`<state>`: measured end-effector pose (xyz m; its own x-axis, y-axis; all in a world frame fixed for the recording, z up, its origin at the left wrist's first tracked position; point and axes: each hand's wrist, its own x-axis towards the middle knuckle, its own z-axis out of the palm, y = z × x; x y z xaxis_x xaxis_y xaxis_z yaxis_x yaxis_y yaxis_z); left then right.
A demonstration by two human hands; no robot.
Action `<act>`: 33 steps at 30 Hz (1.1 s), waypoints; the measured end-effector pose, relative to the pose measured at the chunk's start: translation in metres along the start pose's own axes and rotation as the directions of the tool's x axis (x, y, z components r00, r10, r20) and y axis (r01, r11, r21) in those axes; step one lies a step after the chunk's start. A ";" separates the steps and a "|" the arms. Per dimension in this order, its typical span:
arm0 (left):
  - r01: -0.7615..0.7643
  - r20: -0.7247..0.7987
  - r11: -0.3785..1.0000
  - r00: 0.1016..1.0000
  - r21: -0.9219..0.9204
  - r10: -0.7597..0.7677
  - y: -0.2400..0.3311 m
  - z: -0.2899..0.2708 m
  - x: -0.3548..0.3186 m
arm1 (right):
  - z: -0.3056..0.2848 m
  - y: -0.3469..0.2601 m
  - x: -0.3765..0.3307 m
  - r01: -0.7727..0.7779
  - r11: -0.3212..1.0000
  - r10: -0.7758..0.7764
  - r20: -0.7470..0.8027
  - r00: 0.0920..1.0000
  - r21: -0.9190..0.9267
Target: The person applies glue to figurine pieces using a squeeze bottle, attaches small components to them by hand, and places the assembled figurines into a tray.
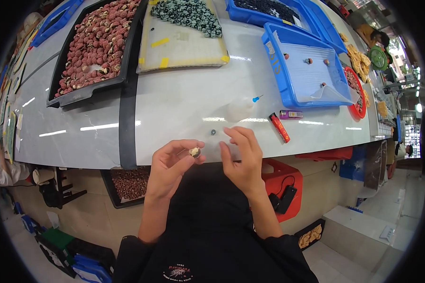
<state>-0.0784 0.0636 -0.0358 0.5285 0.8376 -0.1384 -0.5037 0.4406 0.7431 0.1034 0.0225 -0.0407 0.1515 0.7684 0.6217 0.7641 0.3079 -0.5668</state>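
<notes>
Between the thumb and fingers of my left hand is a small round piece, cream on top and dark below, held just over the table's near edge. To the right, my right hand has its thumb and fingers apart, with nothing visible between them. A small dark green bead lies on the white table just beyond the hands. A whitish squeeze bottle with a blue needle tip is farther off to the right. Nearby lie a red lighter and a purple lighter.
A black tray of red knobbly pieces stands at far left. Beside it, a pale board bears green beads. Blue trays and a red basket stand at right. Below the table edge is a red stool.
</notes>
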 end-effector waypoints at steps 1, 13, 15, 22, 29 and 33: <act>0.015 -0.003 1.000 1.000 -0.009 -0.015 0.000 0.000 0.001 | 0.000 -0.007 0.009 -0.142 0.989 0.138 0.121 0.983 0.028; 0.033 0.016 0.997 0.999 -0.071 -0.032 0.001 -0.002 0.000 | -0.002 -0.016 0.017 -0.213 0.977 0.202 0.256 0.945 0.012; 0.041 0.014 0.997 0.999 -0.066 -0.040 0.001 -0.002 -0.001 | -0.009 -0.024 0.016 -0.263 0.963 0.241 0.263 0.934 0.050; 0.013 0.074 0.997 0.997 -0.077 -0.007 -0.009 0.004 -0.004 | -0.032 -0.046 0.017 -0.196 0.954 0.139 0.243 0.960 0.227; 0.043 0.124 0.995 0.992 -0.091 -0.031 -0.005 0.019 -0.007 | -0.035 -0.044 0.007 -0.042 0.967 0.025 0.070 0.997 0.252; 0.009 0.133 0.999 0.991 0.033 -0.014 -0.008 0.018 -0.010 | -0.039 -0.047 0.004 0.026 0.993 -0.032 0.053 0.998 0.119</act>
<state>-0.0673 0.0458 -0.0292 0.6214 0.7811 -0.0603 -0.4756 0.4373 0.7632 0.0920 -0.0110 0.0095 0.0935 0.7868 0.6101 0.6876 0.3921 -0.6111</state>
